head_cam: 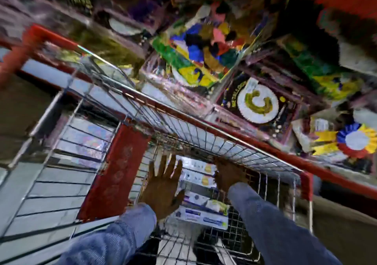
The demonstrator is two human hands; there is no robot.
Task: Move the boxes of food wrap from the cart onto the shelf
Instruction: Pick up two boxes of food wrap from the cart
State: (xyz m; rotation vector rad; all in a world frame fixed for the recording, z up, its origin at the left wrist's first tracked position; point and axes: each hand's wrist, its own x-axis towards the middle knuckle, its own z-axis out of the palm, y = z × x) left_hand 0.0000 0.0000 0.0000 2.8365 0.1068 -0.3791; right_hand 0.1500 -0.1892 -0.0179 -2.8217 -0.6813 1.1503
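Several long white boxes of food wrap (201, 216) lie stacked in the bottom of a wire shopping cart (204, 142) with red trim. Both my arms, in blue denim sleeves, reach down into the basket. My left hand (163, 185) hovers over the left ends of the boxes with its fingers spread apart. My right hand (228, 176) is over the right ends of the upper boxes, fingers curled downward; motion blur hides whether it grips one. The shelf (265, 105) beyond the cart is full of colourful packs of paper plates.
A red child-seat flap (114, 175) stands at the left of the basket. The cart's red handle (51, 35) is at the upper left. A red shelf edge (336, 185) runs along the right. Grey floor tiles show below the wire.
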